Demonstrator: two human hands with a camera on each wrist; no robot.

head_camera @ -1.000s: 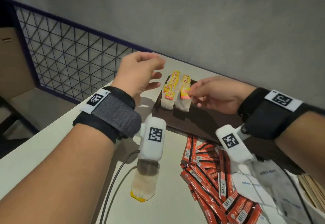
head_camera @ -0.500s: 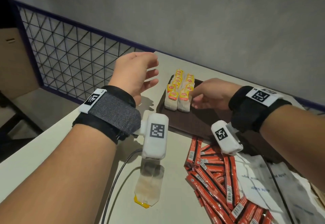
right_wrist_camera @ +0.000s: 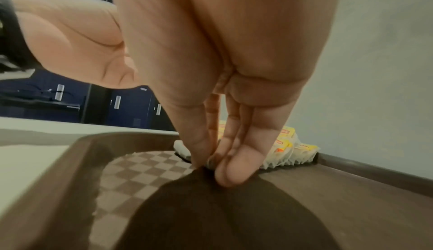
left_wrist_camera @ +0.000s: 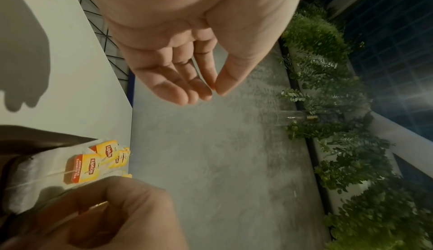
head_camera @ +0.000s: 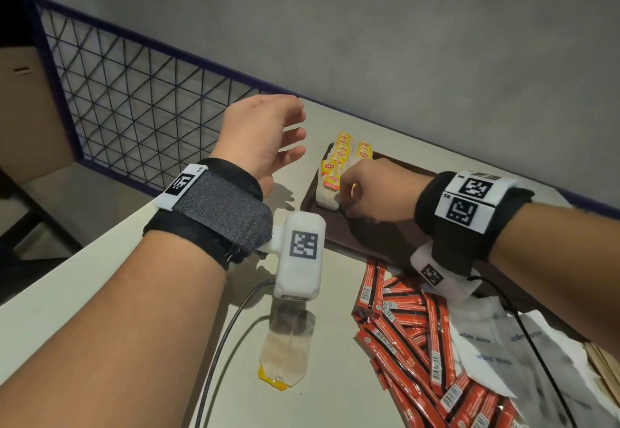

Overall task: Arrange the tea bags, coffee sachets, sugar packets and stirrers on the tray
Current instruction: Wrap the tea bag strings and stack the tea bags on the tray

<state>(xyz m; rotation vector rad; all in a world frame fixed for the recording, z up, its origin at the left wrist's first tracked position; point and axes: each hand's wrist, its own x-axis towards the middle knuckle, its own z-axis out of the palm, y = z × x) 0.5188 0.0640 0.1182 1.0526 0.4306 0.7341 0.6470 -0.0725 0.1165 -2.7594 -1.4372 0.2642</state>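
My right hand (head_camera: 375, 192) reaches in over the brown tray (head_camera: 365, 239), wrist high and fingers pointing down, with thumb and fingertips (right_wrist_camera: 234, 168) pinched together on the near edge of a tea bag, right at the tray floor. My left hand (head_camera: 258, 139) hovers above the desk (head_camera: 100, 280) just left of the tray, palm turned toward the tray, fingers loosely extended and relaxed, holding nothing. The tea bags (head_camera: 339, 172) lie in two rows in the tray's far left corner, overlapping like shingles; each row runs away from me toward the wall, and the yellow tags sit on top at the far ends of the white bags. From my left wrist the tags (left_wrist_camera: 89, 167) read sideways. One more tea bag (head_camera: 285, 357) lies alone on the desk under my left wrist, long axis running toward me, its yellow tag at the near end. The red coffee sachets (head_camera: 412, 343) are heaped on the desk just before the tray, fanned loosely, most long axes running near to far. White sugar packets (head_camera: 496, 343) lie to their right, partly overlapping them.
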